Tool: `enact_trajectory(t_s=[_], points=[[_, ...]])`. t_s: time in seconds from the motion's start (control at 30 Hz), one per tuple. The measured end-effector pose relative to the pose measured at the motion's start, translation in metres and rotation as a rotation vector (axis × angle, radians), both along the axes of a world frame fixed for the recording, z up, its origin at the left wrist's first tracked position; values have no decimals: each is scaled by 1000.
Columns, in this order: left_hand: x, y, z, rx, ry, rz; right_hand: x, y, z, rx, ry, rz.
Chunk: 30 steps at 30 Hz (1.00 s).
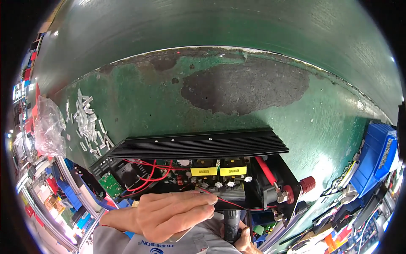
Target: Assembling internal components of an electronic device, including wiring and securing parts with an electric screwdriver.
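Observation:
Along the near side of an open black power inverter (198,146) lies my left hand (169,216), its long fingers pressed together and pointing right. Its thumb is hidden, and a thin grey edge shows beneath the fingers; what they hold I cannot make out. My right hand (243,243) is closed around a black cylindrical driver (231,226), upright at the inverter's near side; the tip is hidden. Inside the ribbed casing are two yellow-wrapped transformers (204,171), red wires (150,178) and a green circuit board (111,185). A red terminal knob (307,185) sticks out at the right end.
The worn green tabletop (139,101) has a large dark bare patch (247,86). Small silvery strips (86,120) lie scattered at the left, beside a clear plastic bag (50,127). At the right edge stands a blue bin (372,158) with small metal parts, near assorted tools.

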<state>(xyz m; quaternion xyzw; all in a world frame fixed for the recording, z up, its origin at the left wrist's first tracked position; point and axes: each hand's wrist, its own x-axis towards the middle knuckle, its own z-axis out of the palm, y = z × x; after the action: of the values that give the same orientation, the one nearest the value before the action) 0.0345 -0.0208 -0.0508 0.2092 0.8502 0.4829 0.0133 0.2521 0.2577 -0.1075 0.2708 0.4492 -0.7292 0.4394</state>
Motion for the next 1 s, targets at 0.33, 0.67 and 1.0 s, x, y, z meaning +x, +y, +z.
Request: enact_trajectory(t_s=[0.33, 0.67, 1.0], points=[[-1, 0, 0, -24, 14, -8, -17, -3, 8, -1, -7, -7], [1, 2, 0, -45, 35, 13, -10, -1, 1, 44, 67, 65], [1, 4, -1, -58, 60, 27, -16, -2, 4, 45, 75, 49]])
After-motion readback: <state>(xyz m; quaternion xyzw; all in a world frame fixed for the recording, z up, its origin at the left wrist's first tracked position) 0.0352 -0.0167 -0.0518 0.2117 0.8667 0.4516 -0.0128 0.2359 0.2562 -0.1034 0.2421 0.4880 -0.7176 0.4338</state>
